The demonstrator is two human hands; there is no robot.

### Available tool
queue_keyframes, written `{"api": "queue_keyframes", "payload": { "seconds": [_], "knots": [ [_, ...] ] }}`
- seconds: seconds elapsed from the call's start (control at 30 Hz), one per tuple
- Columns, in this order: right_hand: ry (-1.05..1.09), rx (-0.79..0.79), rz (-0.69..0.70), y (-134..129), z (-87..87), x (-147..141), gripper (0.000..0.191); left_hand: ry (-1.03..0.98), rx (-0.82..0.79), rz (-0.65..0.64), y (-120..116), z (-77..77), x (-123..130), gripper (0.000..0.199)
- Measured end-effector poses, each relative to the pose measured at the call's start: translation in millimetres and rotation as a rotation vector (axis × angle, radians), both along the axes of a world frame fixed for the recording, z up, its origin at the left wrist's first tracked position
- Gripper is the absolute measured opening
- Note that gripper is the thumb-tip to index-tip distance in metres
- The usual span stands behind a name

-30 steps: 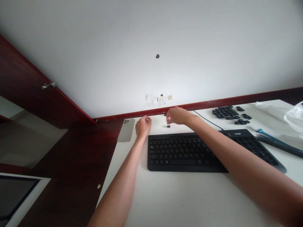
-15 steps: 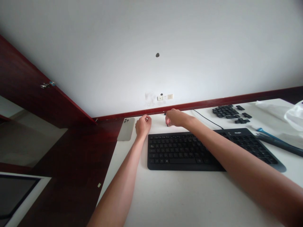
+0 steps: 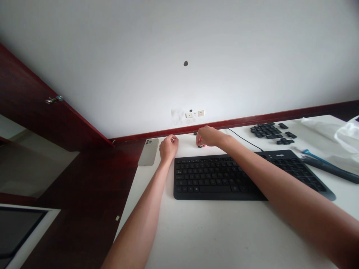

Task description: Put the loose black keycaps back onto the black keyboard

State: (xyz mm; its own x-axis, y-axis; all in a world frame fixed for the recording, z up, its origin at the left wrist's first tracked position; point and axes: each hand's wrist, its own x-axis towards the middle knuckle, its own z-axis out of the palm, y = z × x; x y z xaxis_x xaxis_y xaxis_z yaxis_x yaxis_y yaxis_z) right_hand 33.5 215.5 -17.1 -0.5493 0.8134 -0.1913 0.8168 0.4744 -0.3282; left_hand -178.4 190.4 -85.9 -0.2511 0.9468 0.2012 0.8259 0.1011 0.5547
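My right hand [image 3: 207, 136] is curled down at the back of the white desk [image 3: 224, 231]. Its fingertips close on a small black keycap [image 3: 199, 146] lying just behind the black keyboard [image 3: 215, 175]. My left hand [image 3: 169, 147] rests to the left of that keycap, its fingers curled together. Anything held in them is too small to make out. Beside this hand lies a silver smartphone [image 3: 148, 152], face down with its cameras towards the wall.
Several loose black keycaps [image 3: 265, 130] lie at the back right. A thin black cable [image 3: 245, 141] runs behind the keyboard. A dark pen-like tool [image 3: 328, 168] with a blue part and a white plastic bag [image 3: 347, 138] lie at the right. A dark red wooden edge [image 3: 224, 124] borders the desk's back.
My right hand has come down onto the keycap, which stays in the same spot on the desk. My left hand has barely moved. The whole view has shifted slightly upward.
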Motion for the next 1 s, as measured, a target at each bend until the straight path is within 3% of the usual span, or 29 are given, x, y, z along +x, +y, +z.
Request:
{"api": "queue_keyframes", "payload": {
  "seconds": [0.17, 0.43, 0.77, 1.0],
  "knots": [
    [-0.018, 0.032, -0.004, -1, 3.1, 1, 0.034, 0.009, 0.010, -0.009, 0, 0.0, 0, 0.015],
    [-0.039, -0.017, -0.022, -5, 14.1, 0, 0.026, 0.017, 0.003, 0.006, 0, -0.1, 1, 0.016],
    [-0.096, -0.078, 0.028, 0, 4.1, 4, 0.015, 0.022, -0.005, 0.006, 0, 1.5, 1, 0.015],
    [-0.115, -0.060, 0.116, -5, 7.2, 2, 0.014, 0.019, 0.006, -0.007, -1, 2.0, 1, 0.015]
  ]
}}
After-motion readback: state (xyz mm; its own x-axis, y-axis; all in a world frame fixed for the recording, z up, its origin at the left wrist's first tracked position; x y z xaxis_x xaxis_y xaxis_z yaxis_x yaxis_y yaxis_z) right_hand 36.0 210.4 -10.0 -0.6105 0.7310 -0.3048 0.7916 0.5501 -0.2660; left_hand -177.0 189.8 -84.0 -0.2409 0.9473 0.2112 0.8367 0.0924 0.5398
